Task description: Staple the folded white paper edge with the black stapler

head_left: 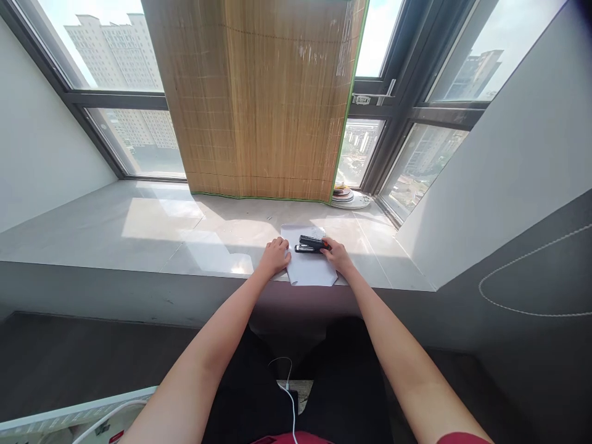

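White paper (312,269) lies on the window sill, its near edge reaching slightly past the sill's front edge. My left hand (276,255) grips the paper's left edge with curled fingers. A black stapler (311,244) is over the upper part of the paper, its jaw end pointing left. My right hand (337,253) is closed around the stapler's right end. Whether the stapler rests on the sheet or sits just above it, I cannot tell.
A bamboo blind (263,105) hangs behind the sill. Stacked plates or discs (345,196) stand by its lower right corner. A beaded cord (509,265) loops at the right. A white basket (78,410) is low on the left, and a white cable (293,404) runs between my legs.
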The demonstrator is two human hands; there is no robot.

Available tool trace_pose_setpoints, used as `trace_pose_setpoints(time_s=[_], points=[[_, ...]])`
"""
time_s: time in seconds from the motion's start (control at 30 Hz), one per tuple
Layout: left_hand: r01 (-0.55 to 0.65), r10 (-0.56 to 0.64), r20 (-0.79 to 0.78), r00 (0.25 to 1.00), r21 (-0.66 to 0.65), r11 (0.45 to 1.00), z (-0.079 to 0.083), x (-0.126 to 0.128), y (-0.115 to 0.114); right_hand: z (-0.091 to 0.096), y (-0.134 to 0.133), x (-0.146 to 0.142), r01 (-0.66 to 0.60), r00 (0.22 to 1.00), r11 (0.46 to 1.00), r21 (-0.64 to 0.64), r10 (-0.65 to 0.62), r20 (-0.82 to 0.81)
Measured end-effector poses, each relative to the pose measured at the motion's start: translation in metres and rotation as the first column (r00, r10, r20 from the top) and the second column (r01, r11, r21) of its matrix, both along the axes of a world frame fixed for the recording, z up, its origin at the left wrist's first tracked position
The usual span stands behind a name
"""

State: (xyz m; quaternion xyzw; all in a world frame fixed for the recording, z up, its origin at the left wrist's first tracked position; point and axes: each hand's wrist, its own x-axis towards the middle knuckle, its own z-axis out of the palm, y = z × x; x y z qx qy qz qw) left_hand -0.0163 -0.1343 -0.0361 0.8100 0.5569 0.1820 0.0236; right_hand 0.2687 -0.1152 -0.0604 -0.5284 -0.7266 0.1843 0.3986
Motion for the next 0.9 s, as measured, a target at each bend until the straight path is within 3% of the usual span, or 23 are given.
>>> trace_pose_setpoints(time_s=[0.13, 0.33, 0.53, 0.9], points=[[-0.037, 0.037, -0.002, 0.999, 0.0, 0.999, 0.001, 0.001, -0.001, 0.002, -0.002, -0.002, 0.018, 0.995, 0.996, 0.091, -0.01, -0.096], [-0.031, 0.031, 0.015, 0.999, -0.011, 0.999, -0.004, -0.001, 0.003, 0.003, -0.005, -0.004, 0.061, 0.998, 0.975, 0.215, -0.056, -0.029], [-0.052, 0.052, 0.001, 0.999, -0.007, 0.999, -0.007, 0.0, 0.006, 0.002, -0.002, -0.004, 0.05, 0.998, 0.981, 0.188, -0.042, -0.046], [-0.066, 0.066, -0.051, 0.997, 0.008, 0.998, -0.004, 0.001, 0.006, 0.01, -0.007, -0.013, -0.063, 0.977, 0.993, 0.097, 0.041, 0.208]])
